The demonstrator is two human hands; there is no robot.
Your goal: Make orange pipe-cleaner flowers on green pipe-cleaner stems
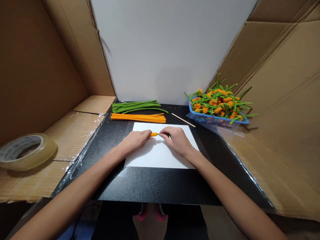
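Over a white sheet of paper [157,156], my left hand [136,139] pinches an orange pipe cleaner coil [154,134] at its left end. A thin green stem [158,134] comes out of the coil's right end. My right hand [176,138] has its thumb and fingers closed on that green pipe cleaner; most of it is hidden by the fingers. Behind the paper lie a bundle of orange pipe cleaners [137,117] and, farther back, a bundle of green pipe cleaners [135,106].
A thin wooden stick [183,120] rests right of the bundles. The blue basket [212,119] at back right is heaped with orange and green pipe cleaner pieces [220,103]. A tape roll [27,151] lies on cardboard at left. Cardboard walls [282,100] flank the black table [150,185].
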